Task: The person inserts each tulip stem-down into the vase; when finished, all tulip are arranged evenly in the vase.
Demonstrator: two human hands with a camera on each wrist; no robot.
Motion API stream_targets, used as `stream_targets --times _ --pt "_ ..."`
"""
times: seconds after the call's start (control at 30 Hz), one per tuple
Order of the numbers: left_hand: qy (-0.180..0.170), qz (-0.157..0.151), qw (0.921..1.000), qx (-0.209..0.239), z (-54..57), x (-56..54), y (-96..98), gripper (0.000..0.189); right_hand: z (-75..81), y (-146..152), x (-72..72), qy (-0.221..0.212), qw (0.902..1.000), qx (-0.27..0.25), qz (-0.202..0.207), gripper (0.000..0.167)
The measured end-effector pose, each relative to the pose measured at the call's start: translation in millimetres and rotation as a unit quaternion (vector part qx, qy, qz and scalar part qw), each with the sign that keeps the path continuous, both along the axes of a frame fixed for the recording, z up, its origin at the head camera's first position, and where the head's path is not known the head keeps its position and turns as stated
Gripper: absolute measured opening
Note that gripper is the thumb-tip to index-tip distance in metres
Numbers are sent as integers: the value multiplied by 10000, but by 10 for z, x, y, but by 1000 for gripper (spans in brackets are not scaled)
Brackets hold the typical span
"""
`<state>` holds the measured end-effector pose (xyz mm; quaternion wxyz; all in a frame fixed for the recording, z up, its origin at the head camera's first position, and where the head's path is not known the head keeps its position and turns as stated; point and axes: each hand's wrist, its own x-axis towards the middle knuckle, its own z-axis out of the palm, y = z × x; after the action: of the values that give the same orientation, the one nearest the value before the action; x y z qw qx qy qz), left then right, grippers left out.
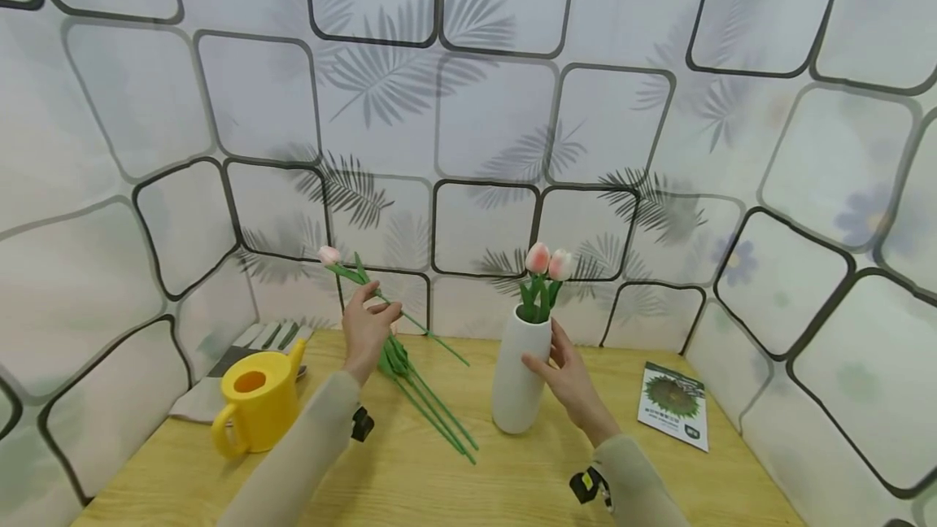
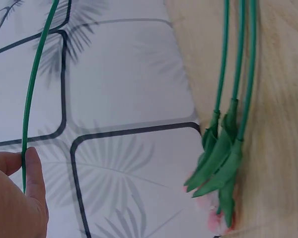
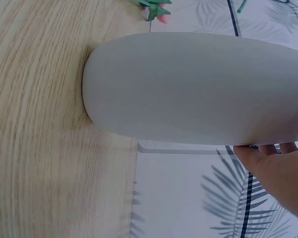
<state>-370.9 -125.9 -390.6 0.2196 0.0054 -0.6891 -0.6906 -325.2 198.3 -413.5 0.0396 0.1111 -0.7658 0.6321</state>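
Left fingers pinching tulip stem, hand above table, right fingers holding white vase

Vase white; tulips pink-white, stems green; watering can yellow; backdrop grey-leaf-printed, black-outlined.

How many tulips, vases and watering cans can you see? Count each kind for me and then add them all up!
Tulips: 6 (2 showing in the vase, 1 in the left hand, 3 lying on the table)
Vase: 1
Watering can: 1
Total: 8
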Motion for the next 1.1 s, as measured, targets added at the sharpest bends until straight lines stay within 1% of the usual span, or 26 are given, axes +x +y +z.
stream_targets --times 0.23,0.37,0.57,0.73,0.87,1.1 --pt "144 -12 9999 18 202 30 100 62 -4 9 8 38 10000 49 5 90" --pt "171 -1 9997 180 344 46 140 63 0 -1 -3 49 10000 38 54 90" --pt "351 -234 9964 736 573 34 246 64 -2 -2 -8 63 10000 35 17 90" --pt "590 -336 9949 750 732 14 341 64 2 -5 -14 119 9999 35 -14 89" --pt "675 -381 9937 812 807 9 404 64 -2 -7 -25 131 9999 10 -40 88" --pt "756 -367 9947 586 843 -47 527 64 -5 -8 -15 135 9999 -1 -4 89"
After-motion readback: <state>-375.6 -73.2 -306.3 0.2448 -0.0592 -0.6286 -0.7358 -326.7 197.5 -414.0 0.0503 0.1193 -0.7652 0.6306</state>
